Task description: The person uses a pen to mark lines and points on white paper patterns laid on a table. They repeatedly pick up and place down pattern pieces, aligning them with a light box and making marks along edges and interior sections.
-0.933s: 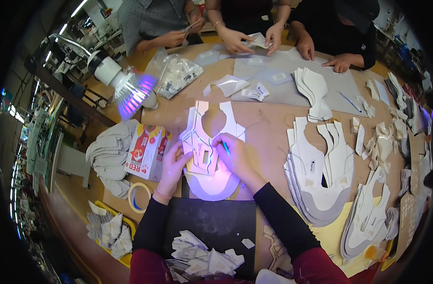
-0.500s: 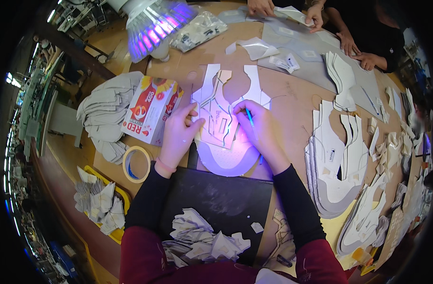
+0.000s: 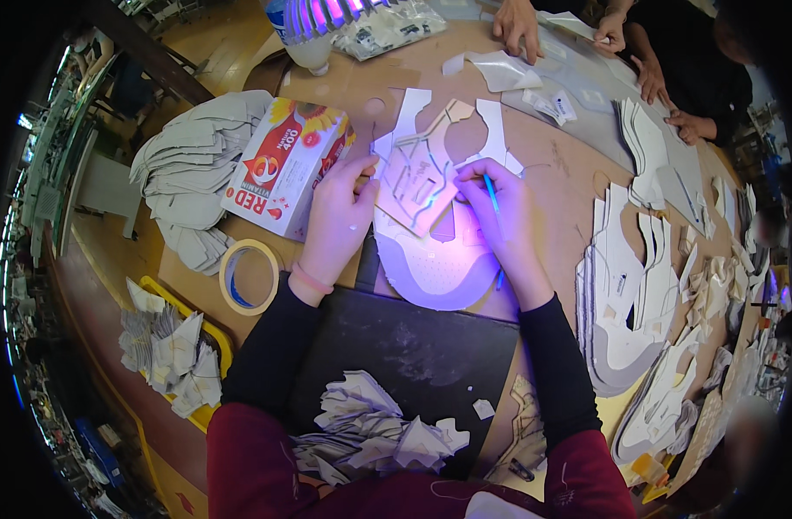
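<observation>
A white shoe-upper piece (image 3: 439, 277), with two arms and a grey curved border, lies under a violet-lit patch. Over it sits a tilted beige card template (image 3: 413, 186) with slots and a wavy green-edged side, covering part of the piece. My left hand (image 3: 339, 212) is closed in a pinch at the template's left edge. In my closed right hand (image 3: 504, 212) is a slim blue pen (image 3: 492, 195), and the fingertips are by the template's right edge. Whether they also grip the template is hard to see.
Left stand a red-and-white box (image 3: 283, 169), white cut pieces (image 3: 188, 164), a tape roll (image 3: 249, 277) and a yellow tray (image 3: 227, 350). Stacked uppers (image 3: 616, 285) lie right. A lamp (image 3: 327, 13) hangs above. Co-workers' hands (image 3: 519, 30) are at the far edge.
The template has turned clockwise and shifted up off the lower part of the shoe-upper piece, both hands moving with it. The whole view has shifted slightly.
</observation>
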`<state>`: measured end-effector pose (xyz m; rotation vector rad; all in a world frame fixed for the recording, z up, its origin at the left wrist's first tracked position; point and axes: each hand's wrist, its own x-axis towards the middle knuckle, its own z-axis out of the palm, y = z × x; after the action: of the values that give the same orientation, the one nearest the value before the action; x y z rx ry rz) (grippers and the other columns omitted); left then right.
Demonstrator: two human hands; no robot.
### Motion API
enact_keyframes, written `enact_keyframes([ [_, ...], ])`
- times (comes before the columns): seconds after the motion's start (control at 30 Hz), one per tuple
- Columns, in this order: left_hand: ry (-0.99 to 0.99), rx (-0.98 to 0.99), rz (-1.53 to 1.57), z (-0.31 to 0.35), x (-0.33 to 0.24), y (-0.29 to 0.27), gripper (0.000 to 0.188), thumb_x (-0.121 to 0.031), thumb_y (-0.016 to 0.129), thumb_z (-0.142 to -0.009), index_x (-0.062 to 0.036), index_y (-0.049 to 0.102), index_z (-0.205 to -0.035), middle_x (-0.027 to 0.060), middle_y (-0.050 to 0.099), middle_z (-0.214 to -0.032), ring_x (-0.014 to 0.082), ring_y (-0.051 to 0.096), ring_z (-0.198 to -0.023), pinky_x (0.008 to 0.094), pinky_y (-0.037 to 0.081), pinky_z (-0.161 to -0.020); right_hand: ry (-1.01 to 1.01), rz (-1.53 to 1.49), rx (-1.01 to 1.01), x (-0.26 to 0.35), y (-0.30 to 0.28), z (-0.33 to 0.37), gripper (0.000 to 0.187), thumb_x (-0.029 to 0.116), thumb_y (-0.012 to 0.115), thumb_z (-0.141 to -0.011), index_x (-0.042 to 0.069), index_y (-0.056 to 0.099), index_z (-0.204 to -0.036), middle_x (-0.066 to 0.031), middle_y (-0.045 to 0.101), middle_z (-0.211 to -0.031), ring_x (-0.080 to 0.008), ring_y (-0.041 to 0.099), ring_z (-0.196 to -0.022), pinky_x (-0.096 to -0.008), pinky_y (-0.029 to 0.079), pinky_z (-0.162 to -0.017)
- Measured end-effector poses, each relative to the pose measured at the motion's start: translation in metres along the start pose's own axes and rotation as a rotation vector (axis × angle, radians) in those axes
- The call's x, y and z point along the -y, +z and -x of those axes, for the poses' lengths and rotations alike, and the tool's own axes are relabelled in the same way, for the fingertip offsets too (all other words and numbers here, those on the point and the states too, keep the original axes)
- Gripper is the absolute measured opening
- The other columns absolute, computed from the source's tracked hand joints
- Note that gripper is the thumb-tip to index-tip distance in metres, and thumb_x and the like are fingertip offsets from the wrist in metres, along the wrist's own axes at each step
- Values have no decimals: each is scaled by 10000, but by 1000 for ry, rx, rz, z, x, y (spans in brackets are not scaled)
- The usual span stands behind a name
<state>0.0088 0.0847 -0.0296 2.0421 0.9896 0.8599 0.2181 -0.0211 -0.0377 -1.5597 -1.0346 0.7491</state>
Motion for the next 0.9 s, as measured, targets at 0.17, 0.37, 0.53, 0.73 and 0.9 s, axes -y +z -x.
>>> enact_keyframes([
  [0.17, -59, 68, -41, 2, -12, -6, 434, -52, 740, -851, 36, 644, -1265, 167, 639, -1110, 260, 675, -829, 344, 555, -769, -102, 140, 85, 14, -1, 0, 144, 125, 679, -955, 34, 683, -1067, -87, 712, -1031, -185, 682, -977, -325, 522, -894],
  [0.37, 154, 186, -287, 10, -23, -7, 678, -185, 859, -760, -10, 615, -1368, 225, 540, -1361, 346, 601, -1182, 402, 499, -998, -412, 401, 101, 0, -2, 0, 276, 87, 706, -888, 75, 670, -1162, -173, 700, -1185, -365, 585, -1262, -448, 505, -1019],
  [0.53, 111, 282, -398, 15, -32, -7, 791, -278, 896, -717, -9, 602, -1400, 287, 461, -1471, 438, 462, -1376, 447, 386, -1144, -448, 328, 30, 0, 2, -2, 326, 42, 734, -819, 63, 662, -1136, -147, 705, -1135, -377, 600, -1224, -449, 505, -1009],
  [0.73, 88, 219, -368, 18, -32, -5, 670, -253, 874, -749, 33, 655, -1314, 267, 506, -1422, 405, 519, -1303, 421, 427, -1094, -391, 271, 15, 9, 0, 1, 318, 20, 759, -782, 42, 668, -1085, -118, 704, -1023, -343, 652, -1029, -426, 523, -913],
  [0.9, 56, 80, -251, 15, -41, -6, 441, -157, 818, -815, 50, 701, -1187, 218, 607, -1272, 340, 646, -1109, 405, 527, -942, -330, 304, 54, 5, -2, 1, 313, 39, 777, -852, 61, 671, -1146, -118, 695, -1129, -284, 675, -1095, -366, 519, -955],
])
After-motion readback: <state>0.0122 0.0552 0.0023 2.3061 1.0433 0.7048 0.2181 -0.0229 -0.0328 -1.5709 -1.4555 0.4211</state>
